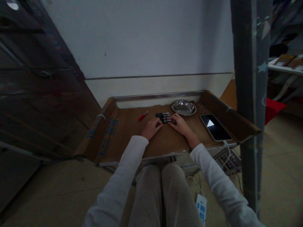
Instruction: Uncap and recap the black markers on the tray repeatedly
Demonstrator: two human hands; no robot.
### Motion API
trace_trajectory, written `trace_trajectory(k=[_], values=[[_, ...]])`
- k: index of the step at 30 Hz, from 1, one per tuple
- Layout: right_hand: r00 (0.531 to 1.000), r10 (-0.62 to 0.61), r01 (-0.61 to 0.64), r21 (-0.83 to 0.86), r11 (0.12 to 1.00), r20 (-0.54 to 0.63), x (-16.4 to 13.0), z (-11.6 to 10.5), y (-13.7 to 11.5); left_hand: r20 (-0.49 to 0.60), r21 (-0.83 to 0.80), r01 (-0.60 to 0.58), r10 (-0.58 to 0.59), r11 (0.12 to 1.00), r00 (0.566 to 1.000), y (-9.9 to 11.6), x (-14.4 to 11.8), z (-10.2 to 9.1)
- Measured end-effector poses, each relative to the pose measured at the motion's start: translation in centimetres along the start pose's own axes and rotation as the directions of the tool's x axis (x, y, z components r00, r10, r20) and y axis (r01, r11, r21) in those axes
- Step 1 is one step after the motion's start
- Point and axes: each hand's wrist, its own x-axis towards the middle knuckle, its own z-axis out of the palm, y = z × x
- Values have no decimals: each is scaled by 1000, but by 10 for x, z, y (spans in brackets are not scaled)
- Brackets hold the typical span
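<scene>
Several slim black pens [162,114] with clear or silvery ends lie side by side on the cardboard. My left hand [151,128] has its fingers pinched at the left end of the nearest black pen. At that same pen's right end, the fingertips of my right hand [179,124] close in, partly covering it. To the left of the group, apart from both hands, lies a red pen [143,116] with a pale tip, set at a slant.
A shiny round metal dish [184,107] stands behind my right hand. A phone [216,127] with a white cable lies at the right. Raised cardboard sides edge the work surface [127,138]. A grey post [251,104] rises to the right, and a power strip [201,208] lies on the floor.
</scene>
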Motion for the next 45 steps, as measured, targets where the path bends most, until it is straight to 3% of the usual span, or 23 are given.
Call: trace_trajectory(k=[11, 26, 29, 33, 35, 38, 42, 45], values=[[1000, 8, -8, -1, 1000, 6, 0, 0, 1, -96, 126, 16, -4, 992, 995, -4, -1, 3], [999, 26, -25, 14, 1000, -36, 1, 1, -7, -136, 204, 103, -76, 973, 988, 6, 2, -3], [998, 32, -32, 20, 999, -46, 1, 0, -8, -265, 276, 227, -153, 934, 952, 9, 2, -7], [1000, -10, 11, 38, 999, -26, 1, -1, -11, -470, 371, 481, -286, 794, 835, 9, -1, -14], [1000, -13, 14, 42, 999, -22, 0, -1, -12, -518, 382, 570, -343, 727, 784, 4, -4, -18], [1000, 12, -12, 33, 999, -27, 0, -2, -13, -514, 388, 616, -394, 685, 762, -5, -8, -22], [998, 36, -34, 32, 999, -48, 0, -2, -12, -504, 293, 588, -401, 754, 765, -12, -7, -24], [995, 19, -13, 62, 998, -93, 1, -4, -14, -447, 141, 417, -318, 898, 836, -9, -4, -23]])
